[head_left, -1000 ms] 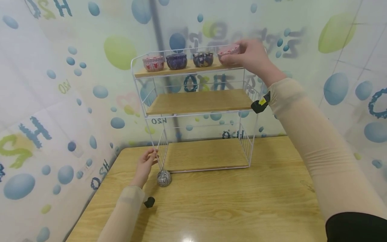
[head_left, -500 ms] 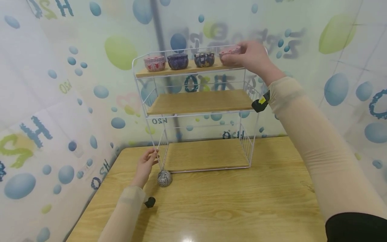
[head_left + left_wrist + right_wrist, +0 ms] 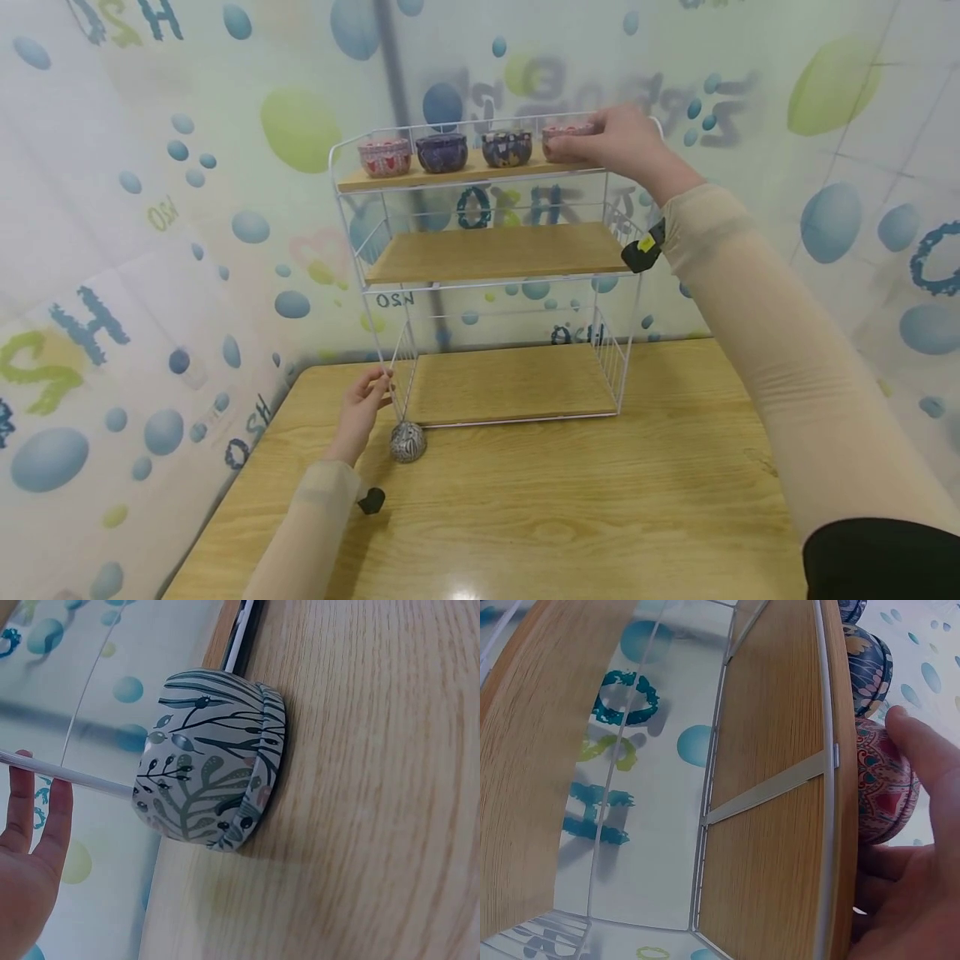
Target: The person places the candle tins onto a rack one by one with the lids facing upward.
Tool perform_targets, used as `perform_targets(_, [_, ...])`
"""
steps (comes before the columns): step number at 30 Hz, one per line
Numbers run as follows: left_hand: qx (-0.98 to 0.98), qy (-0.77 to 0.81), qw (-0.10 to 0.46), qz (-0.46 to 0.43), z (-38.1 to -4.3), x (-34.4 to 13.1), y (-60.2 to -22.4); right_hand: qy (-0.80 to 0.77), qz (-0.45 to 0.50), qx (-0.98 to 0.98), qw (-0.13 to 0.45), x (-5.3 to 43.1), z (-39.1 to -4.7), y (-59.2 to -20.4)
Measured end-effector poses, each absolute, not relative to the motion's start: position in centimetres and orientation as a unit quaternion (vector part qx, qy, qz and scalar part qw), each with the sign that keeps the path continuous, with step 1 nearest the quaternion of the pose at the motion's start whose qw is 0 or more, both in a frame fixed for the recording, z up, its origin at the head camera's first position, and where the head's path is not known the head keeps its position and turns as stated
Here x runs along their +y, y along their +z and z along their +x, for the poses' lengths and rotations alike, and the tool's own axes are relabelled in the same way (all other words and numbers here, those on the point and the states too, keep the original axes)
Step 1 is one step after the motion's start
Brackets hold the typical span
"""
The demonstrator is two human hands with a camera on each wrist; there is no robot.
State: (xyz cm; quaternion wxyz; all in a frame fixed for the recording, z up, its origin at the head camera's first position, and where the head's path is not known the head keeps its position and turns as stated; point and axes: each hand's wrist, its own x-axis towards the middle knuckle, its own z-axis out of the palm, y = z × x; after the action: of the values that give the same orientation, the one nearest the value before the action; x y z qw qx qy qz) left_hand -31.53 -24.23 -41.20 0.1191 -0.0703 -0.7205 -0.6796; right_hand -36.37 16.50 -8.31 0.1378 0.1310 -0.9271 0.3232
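Note:
My right hand (image 3: 626, 150) holds a small round pink and red patterned tin (image 3: 557, 143) at the right end of the top shelf. In the right wrist view, thumb and fingers span this red tin (image 3: 883, 784), whose base is at the shelf board's edge. Down at the lower left, my left hand (image 3: 363, 408) holds the white front post of the wire rack (image 3: 375, 333) between its fingers. Close beside that hand, a black-and-white leaf-patterned tin (image 3: 206, 761) sits rim-down on the table by the rack's foot.
Three more tins line the top shelf: a pink one (image 3: 386, 158), a dark purple one (image 3: 441, 153) and a dark floral one (image 3: 506, 147). Below are the middle shelf (image 3: 498, 252) and the bottom shelf (image 3: 513, 382). The rack stands on a wooden table (image 3: 570, 500) near a patterned wall.
My right hand has lowered slightly with the pink and red tin, which has gone from tilted to level on the top shelf. The left hand stays at the post.

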Motion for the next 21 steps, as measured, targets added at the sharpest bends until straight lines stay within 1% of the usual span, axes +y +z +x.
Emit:
perform_targets(10, [-0.724,-0.677,0.116,-0.065,-31.6,-24.3,-41.2,0.327,0.138,-0.926,0.132,16.5,-36.3,-8.3])
perform_targets(17, [-0.721,-0.679,0.122,-0.069,-31.6,-24.2,-41.3,0.361,0.145,-0.911,0.134,16.8,-35.1,-8.5])
perform_targets(21, [-0.722,-0.676,0.128,-0.072,-31.7,-24.2,-41.5,0.367,0.139,-0.908,0.146,17.2,-34.3,-8.8])
